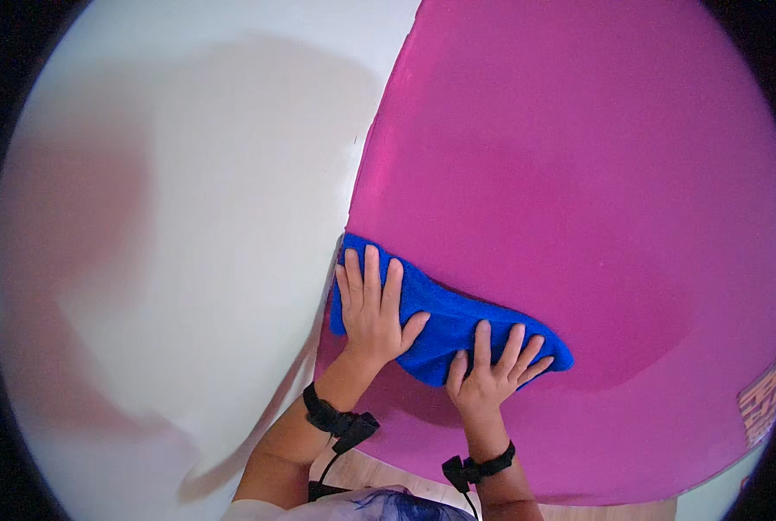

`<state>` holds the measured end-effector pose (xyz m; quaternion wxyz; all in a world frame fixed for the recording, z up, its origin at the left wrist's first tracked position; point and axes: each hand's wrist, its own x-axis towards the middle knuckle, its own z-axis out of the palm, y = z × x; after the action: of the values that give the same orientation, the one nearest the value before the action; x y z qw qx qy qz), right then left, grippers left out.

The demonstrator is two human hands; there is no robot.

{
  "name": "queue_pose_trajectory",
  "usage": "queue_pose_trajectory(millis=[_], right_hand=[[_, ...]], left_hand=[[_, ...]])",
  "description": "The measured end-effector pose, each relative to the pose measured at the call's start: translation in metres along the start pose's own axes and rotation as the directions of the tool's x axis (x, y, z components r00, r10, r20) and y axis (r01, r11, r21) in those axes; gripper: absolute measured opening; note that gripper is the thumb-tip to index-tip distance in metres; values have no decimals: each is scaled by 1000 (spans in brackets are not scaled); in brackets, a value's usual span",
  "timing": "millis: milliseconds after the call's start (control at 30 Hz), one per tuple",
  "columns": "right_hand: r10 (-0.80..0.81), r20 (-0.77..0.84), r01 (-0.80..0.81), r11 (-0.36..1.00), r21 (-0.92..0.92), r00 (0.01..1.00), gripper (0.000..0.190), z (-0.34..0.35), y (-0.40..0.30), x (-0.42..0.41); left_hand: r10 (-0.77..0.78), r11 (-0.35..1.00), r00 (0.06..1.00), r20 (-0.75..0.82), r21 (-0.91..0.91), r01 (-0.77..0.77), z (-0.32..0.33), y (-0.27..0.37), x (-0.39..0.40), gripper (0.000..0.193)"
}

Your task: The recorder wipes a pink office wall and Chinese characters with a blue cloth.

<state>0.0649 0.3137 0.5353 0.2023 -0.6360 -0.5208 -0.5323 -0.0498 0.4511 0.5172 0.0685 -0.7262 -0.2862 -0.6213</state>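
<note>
A blue cloth (449,319) lies on a magenta surface (524,195), stretching slantwise from the surface's left edge towards the middle. My left hand (371,319) rests flat on the cloth's left end, fingers spread and pointing away from me. Further right and nearer to me, my right hand (492,371) presses on the cloth's front part, its fingers also apart. The cloth is creased between the two hands. Part of it is hidden beneath my palms and fingers.
A smooth white wall or panel (251,195) borders the magenta surface on the left. Black straps with small devices circle my left wrist (326,413) and right wrist (492,464), with cables hanging from them. Pale wood-look flooring (388,465) shows below the near edge.
</note>
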Motion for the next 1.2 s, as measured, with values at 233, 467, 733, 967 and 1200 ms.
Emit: queue_pose_trajectory(millis=[233,467,733,967,1200], right_hand=[[-83,-29,83,997,-4,996,40,38,15,-50],[53,-44,-51,998,49,998,35,38,17,-52],[-31,-20,32,997,74,999,38,64,37,-98],[67,-89,-58,994,98,994,40,42,39,-58],[34,-104,-24,995,100,994,38,71,57,-118]], left_hand=[[1,1000,1000,-22,12,-1,35,0,-49,76],[35,998,999,-12,46,-34,32,5,-42,72],[26,998,998,63,56,-29,65,16,-91,73],[61,992,995,79,106,-70,37,32,-39,73],[138,985,982,129,90,-150,73,26,-114,67]])
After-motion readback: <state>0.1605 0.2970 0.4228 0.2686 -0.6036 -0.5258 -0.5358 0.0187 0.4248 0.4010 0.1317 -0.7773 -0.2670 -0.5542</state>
